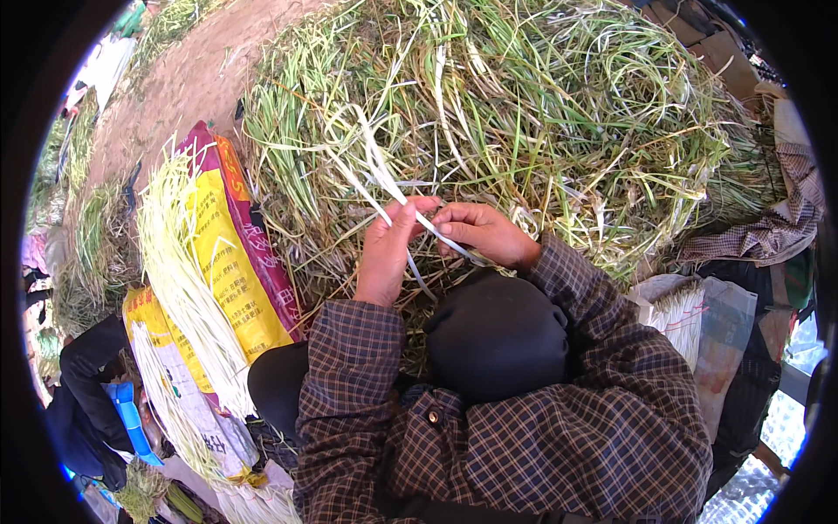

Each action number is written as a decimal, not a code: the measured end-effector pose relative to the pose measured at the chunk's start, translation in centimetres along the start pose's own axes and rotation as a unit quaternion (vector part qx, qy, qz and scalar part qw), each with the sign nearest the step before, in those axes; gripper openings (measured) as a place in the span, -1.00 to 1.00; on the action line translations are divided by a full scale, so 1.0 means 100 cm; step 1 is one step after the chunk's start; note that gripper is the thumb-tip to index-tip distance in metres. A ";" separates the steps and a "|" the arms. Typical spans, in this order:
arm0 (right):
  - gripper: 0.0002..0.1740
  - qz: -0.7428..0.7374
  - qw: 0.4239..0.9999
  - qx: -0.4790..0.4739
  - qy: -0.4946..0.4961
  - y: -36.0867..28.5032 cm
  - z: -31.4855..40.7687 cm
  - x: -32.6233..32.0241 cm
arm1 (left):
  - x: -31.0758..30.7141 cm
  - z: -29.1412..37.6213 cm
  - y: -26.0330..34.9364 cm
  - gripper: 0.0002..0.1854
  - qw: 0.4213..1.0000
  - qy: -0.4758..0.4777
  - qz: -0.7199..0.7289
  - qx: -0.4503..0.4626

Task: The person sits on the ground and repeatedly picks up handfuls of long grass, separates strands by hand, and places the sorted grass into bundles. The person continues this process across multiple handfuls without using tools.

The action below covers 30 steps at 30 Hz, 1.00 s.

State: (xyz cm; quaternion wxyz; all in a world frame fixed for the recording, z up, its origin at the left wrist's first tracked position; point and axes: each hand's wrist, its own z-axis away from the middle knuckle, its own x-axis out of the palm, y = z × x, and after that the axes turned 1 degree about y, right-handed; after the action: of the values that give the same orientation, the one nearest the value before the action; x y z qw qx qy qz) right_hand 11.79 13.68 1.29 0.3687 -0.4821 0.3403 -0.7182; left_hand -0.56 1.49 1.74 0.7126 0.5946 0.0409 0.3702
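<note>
My left hand (391, 245) pinches a few pale, blanched leafy stalks (374, 156), probably chives, between thumb and fingers. Their looping leaf tips extend up over a big heap of green and straw-coloured leaves (524, 111). Close on its right, my right hand (488, 230) has its thumb and forefinger pressed together, the other fingers curled at the lower part of the same stalks. What its fingertips pinch is partly hidden. The stalks' lower ends reach down to my dark-clad knee (497, 334).
Left of me, bundles of cleaned pale stalks (190, 275) lie on yellow and purple printed sacks (245, 262). Another person's dark-clothed leg (91, 367) is at far left. White stalks (681, 321) rest by a sack (723, 340) at right. Bare soil (177, 85) shows at upper left.
</note>
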 end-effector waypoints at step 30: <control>-0.80 0.503 0.763 -0.320 0.250 -0.027 0.038 0.009 | 0.044 0.010 0.010 -0.82 0.998 -0.004 -0.015 0.064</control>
State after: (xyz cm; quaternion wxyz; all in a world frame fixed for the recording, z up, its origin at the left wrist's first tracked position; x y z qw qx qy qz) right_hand 14.56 13.70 5.12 0.4026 -0.1351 0.8243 -0.3743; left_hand 2.66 3.26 4.60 0.6786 0.6399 0.0704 0.3537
